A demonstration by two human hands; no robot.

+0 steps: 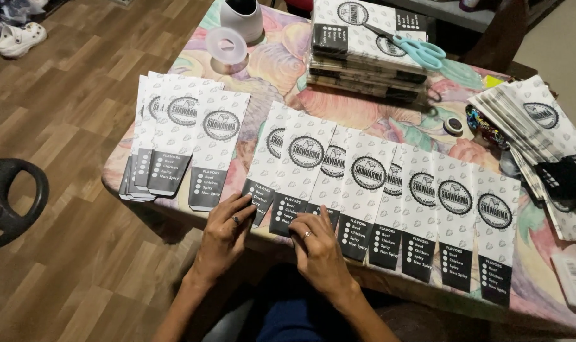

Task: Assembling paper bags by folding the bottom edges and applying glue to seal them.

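Both hands lie flat, fingers spread, gripping nothing: left hand [227, 229] and right hand [314, 244] press the sleeves [368, 187] fanned along the table [272, 66] edge; scissors [414, 47] at one o'clock.

Wood-plank floor [79, 266], table under pastel floral cloth [281, 57], black round seat [9, 202], dim indoor light

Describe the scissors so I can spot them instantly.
Start at the floral table and go to its far edge, where a tall stack of printed sleeves sits. The scissors lie on top of that stack. Their light blue handles are the only such colour among the black-and-white paper.
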